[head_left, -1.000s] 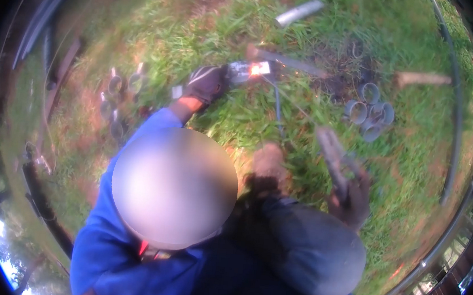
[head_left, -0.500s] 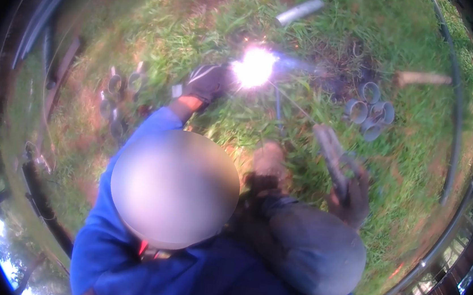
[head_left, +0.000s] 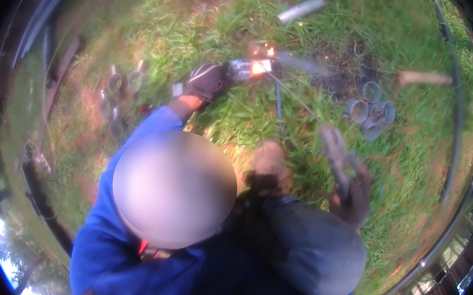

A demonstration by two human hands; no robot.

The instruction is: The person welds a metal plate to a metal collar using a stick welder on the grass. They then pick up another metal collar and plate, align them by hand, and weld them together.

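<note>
My left hand, in a dark glove with pale stripes, is closed at the near end of a short metal piece. The far end of that piece has a glowing orange weld spot, with small sparks about it. My right hand is wrapped round a welding electrode holder. From the holder a thin welding rod reaches up and left, its tip close to the glowing spot. A grey pipe runs off to the right behind the glow, and a thin bar stands below it.
Cut pipe rings lie in the grass at right, others at left. A loose pipe lies at the top, a wooden piece at right. My shoe and bent knee are below; a blurred round shape covers part.
The bright white arc has gone out, leaving an orange glow and scattered sparks. My right hand and the electrode holder have shifted slightly right; my left hand has stayed put.
</note>
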